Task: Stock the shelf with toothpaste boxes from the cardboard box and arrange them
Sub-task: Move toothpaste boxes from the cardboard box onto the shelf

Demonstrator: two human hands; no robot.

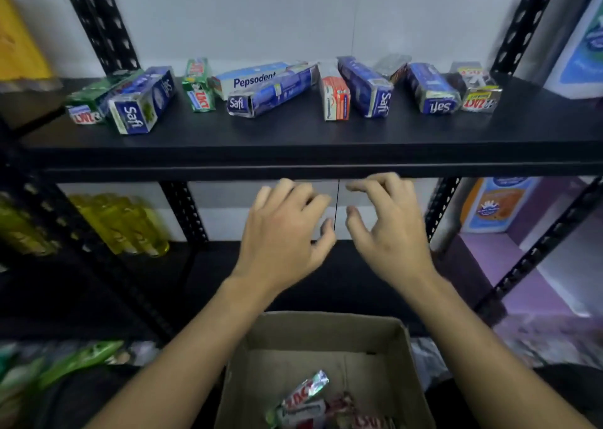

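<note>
Black shelf (293,141) loaded with a loose, crooked row of toothpaste boxes (270,94), probably dropped there for straightening later. Below its front edge, left hand (284,232) and right hand (391,229) empty, fingers spread and curled, holding nothing, apparently between trips. Underneath, cardboard box (326,334) open with a few packs left. Yellow bottles (120,223) to the left, clear of the reach.

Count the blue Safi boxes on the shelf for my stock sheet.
4: far left, left of centre lying aslant, right of centre, and near the right end. Others may be hidden behind.
</note>
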